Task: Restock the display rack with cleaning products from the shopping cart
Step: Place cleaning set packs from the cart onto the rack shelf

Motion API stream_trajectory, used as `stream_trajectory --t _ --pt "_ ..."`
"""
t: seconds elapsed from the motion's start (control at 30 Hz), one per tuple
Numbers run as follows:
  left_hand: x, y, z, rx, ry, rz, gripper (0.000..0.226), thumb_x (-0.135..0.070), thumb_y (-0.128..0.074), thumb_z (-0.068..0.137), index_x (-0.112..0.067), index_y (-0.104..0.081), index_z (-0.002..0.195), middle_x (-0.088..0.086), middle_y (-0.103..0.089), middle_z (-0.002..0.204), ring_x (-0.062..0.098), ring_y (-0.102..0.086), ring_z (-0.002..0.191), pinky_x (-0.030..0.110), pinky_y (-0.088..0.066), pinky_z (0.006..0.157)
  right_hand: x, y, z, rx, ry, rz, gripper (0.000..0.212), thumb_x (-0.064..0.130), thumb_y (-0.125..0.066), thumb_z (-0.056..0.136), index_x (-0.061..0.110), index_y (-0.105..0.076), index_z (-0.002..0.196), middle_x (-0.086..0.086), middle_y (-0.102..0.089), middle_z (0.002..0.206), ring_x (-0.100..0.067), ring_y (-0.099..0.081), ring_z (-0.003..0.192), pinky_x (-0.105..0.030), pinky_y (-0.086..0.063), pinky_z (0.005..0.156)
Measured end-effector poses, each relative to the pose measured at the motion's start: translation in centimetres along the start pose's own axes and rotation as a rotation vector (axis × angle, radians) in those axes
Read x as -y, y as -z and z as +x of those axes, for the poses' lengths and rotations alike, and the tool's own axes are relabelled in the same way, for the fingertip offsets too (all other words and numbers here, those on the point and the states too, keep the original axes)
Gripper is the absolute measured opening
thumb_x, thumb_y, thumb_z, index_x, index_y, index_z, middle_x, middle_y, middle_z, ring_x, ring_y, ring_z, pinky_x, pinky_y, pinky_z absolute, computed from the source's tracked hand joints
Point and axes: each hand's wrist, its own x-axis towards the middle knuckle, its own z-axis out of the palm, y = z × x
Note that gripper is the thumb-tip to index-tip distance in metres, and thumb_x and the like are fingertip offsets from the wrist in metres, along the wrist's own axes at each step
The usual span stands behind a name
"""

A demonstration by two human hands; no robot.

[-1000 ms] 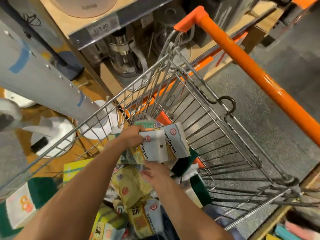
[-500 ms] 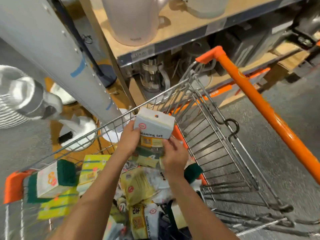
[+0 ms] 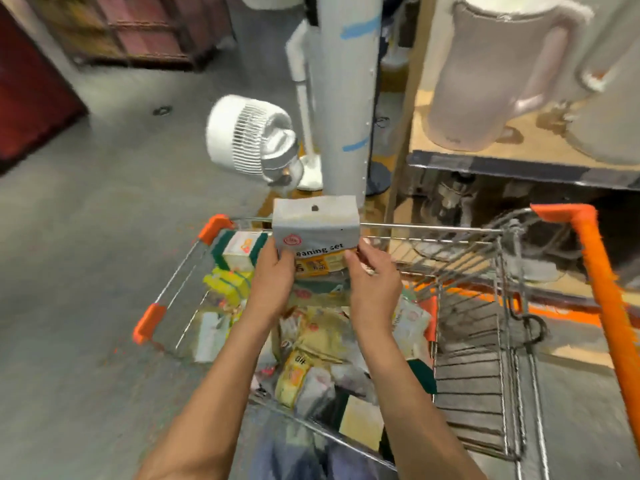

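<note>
Both hands hold the cleaning set pack (image 3: 315,230) above the shopping cart (image 3: 429,227): left hand (image 3: 273,278) and right hand (image 3: 372,282) pinch its lower corners; we judge it light, soft below the stiff card header

A person's left hand (image 3: 273,282) and right hand (image 3: 372,289) hold up a grey-topped cleaning set pack (image 3: 315,233) above a wire shopping cart (image 3: 429,227) with orange corners, each hand gripping one lower side. The cart holds yellow and green sponge packs (image 3: 235,268). A white fan (image 3: 249,136) stands on the floor beyond; a pale kettle (image 3: 485,74) sits on a wooden shelf (image 3: 519,143).
</note>
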Motion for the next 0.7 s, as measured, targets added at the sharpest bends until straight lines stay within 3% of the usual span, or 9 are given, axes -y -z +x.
stream_trajectory --t 0.1,0.23,0.3,0.37,0.5,0.57,0.7 --pt "0.9 4.8 -2.8 -0.21 0.031 0.039 0.028 -0.019 -0.042 0.099 -0.013 -0.052 0.124 -0.006 -0.055 0.109 0.01 -0.052 0.1 0.003 -0.036 0.059 1.9 -2.8 -3.0 0.173 0.077 -0.01 0.032 0.004 -0.066 0.084 0.006 -0.065 0.115 0.008 -0.057 0.09 0.02 -0.052 0.073 0.005 -0.035 0.067" --pt "3.9 12.9 -7.6 -0.505 0.13 0.008 0.028 -0.022 -0.045 0.098 -0.004 -0.056 0.116 0.01 -0.059 0.11 0.022 -0.053 0.107 0.025 -0.037 0.08 3.5 -8.5 -9.7 0.424 0.167 -0.083 0.032 0.009 -0.068 0.082 0.011 -0.067 0.114 0.01 -0.058 0.086 0.006 -0.049 0.072 0.006 -0.031 0.067" --pt "5.4 17.6 -10.8 -0.654 0.191 -0.008 0.026 -0.022 -0.047 0.097 -0.002 -0.058 0.11 0.011 -0.061 0.109 0.023 -0.055 0.103 0.027 -0.038 0.075 4.1 -11.4 -14.1 0.56 0.218 -0.064 0.031 0.007 -0.068 0.081 0.008 -0.068 0.112 0.004 -0.06 0.089 0.009 -0.05 0.076 0.004 -0.033 0.072" --pt "6.9 22.1 -14.6 -0.791 0.243 -0.028 0.028 -0.025 -0.048 0.095 -0.003 -0.057 0.11 0.007 -0.061 0.106 0.022 -0.056 0.1 0.024 -0.037 0.071 4.4 -14.2 -19.3 0.714 0.241 -0.034 0.031 0.006 -0.069 0.08 0.007 -0.068 0.111 0.004 -0.061 0.087 0.009 -0.052 0.076 -0.008 -0.043 0.078" --pt "9.7 29.5 -23.6 -1.001 0.341 -0.051 0.024 -0.01 -0.045 0.094 -0.01 -0.053 0.117 0.0 -0.06 0.113 0.015 -0.056 0.102 0.027 -0.046 0.08 3.9 -17.7 -30.2 1.025 0.163 0.005 0.031 0.008 -0.068 0.082 0.012 -0.068 0.113 0.003 -0.064 0.089 0.006 -0.056 0.075 -0.007 -0.041 0.073" --pt "11.4 31.9 -28.0 -1.106 0.383 -0.018 0.025 -0.01 -0.045 0.093 -0.01 -0.055 0.116 0.003 -0.062 0.114 0.017 -0.058 0.104 0.037 -0.049 0.088 3.1 -18.3 -35.1 1.166 0.131 0.001 0.03 0.009 -0.067 0.082 0.011 -0.068 0.112 0.004 -0.065 0.092 -0.003 -0.06 0.084 -0.018 -0.047 0.081" --pt "14.7 33.8 -34.5 -1.295 0.53 -0.045 0.02 -0.009 -0.045 0.093 -0.011 -0.055 0.11 0.005 -0.063 0.111 0.022 -0.059 0.104 0.039 -0.048 0.091 1.4 -18.3 -42.2 1.389 0.078 -0.057 0.028 0.009 -0.067 0.083 0.011 -0.069 0.111 0.006 -0.065 0.095 -0.009 -0.063 0.09 -0.028 -0.051 0.088"
